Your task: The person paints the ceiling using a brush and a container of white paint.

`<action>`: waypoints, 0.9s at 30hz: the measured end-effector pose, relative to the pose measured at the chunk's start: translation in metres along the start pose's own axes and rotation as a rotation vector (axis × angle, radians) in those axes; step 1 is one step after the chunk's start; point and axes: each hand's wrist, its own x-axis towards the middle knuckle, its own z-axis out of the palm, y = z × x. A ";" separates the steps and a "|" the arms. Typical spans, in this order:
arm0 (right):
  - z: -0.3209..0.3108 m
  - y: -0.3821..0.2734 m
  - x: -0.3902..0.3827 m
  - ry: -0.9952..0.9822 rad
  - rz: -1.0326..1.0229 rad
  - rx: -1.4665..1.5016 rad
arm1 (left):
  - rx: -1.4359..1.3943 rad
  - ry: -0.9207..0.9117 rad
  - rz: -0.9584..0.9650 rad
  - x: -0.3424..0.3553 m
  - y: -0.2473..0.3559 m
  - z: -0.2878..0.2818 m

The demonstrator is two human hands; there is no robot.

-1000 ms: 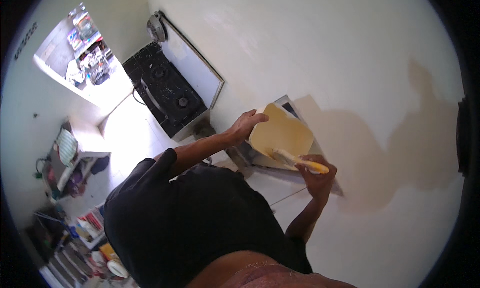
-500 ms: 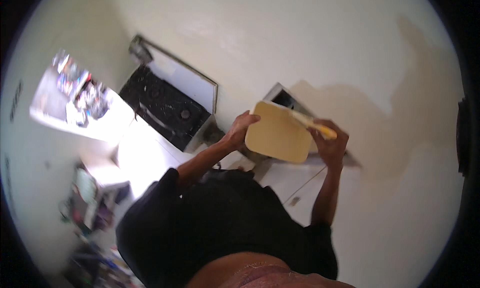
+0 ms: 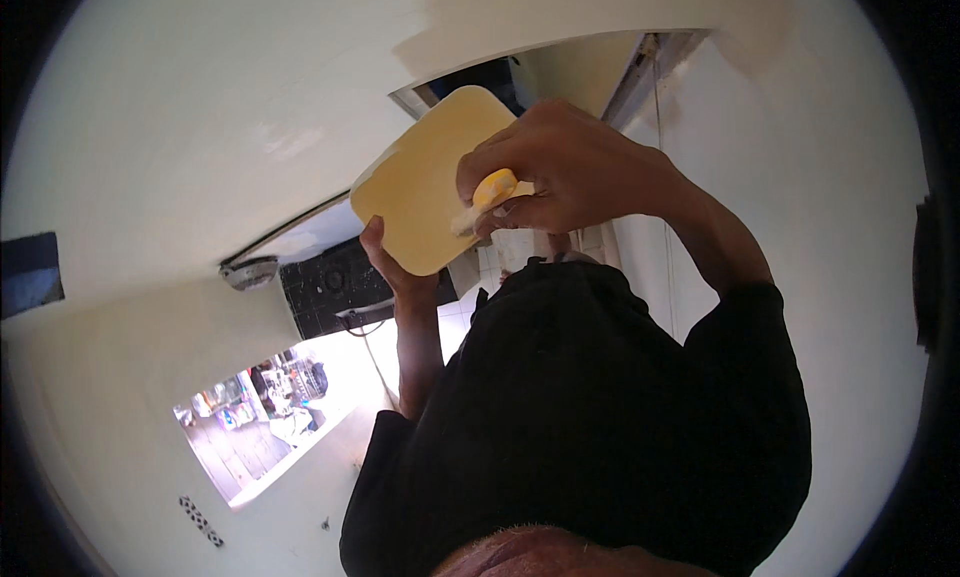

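The left hand [image 3: 395, 264] grips the cream tray [image 3: 425, 167] by its edge, seemingly steadying it under the brush [image 3: 494, 189] clasped in the right hand [image 3: 575, 172]

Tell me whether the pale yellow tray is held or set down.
Held: the left hand grips the pale yellow tray at its edge, thumb over its face. The right hand holds a yellow-handled tool.

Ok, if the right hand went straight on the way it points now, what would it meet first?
Probably the pale-yellow container, with the paintbrush in the right hand leading; any gap between them is hard to judge.
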 end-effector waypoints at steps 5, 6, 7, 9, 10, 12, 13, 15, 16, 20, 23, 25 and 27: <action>-0.008 0.010 0.007 0.011 0.087 0.088 | -0.104 0.093 -0.074 -0.001 -0.006 0.008; -0.011 0.013 0.010 0.010 0.092 0.074 | -0.115 0.084 -0.076 0.002 -0.010 0.001; -0.014 0.016 0.014 0.021 0.077 0.026 | 0.025 -0.020 -0.069 0.002 -0.014 -0.008; -0.016 0.019 0.019 0.046 0.079 -0.035 | 0.174 -0.143 -0.049 0.005 -0.019 -0.019; -0.015 0.024 0.021 0.048 0.080 -0.044 | 0.180 -0.167 -0.037 0.007 -0.021 -0.020; -0.012 0.034 0.024 0.204 0.003 -0.029 | -0.087 -0.186 -0.147 0.006 -0.022 -0.022; -0.013 0.034 0.024 0.203 0.004 -0.024 | -0.085 -0.181 -0.149 0.006 -0.023 -0.023; -0.020 0.030 0.025 0.235 0.002 -0.042 | -0.202 -0.071 -0.216 0.009 -0.027 -0.020; -0.021 0.029 0.024 0.234 0.001 -0.048 | -0.207 -0.075 -0.214 0.009 -0.029 -0.021; -0.025 0.015 0.016 0.195 0.014 -0.098 | -0.262 -0.038 -0.236 0.010 -0.028 -0.022; -0.025 0.005 0.015 0.025 0.111 0.057 | -0.204 -0.075 -0.208 0.017 -0.026 -0.025; -0.022 0.003 0.012 -0.068 0.106 0.051 | -0.184 -0.103 -0.190 0.019 -0.022 -0.014; -0.018 0.011 0.013 -0.065 0.077 0.068 | -0.221 -0.029 -0.201 0.024 -0.018 -0.003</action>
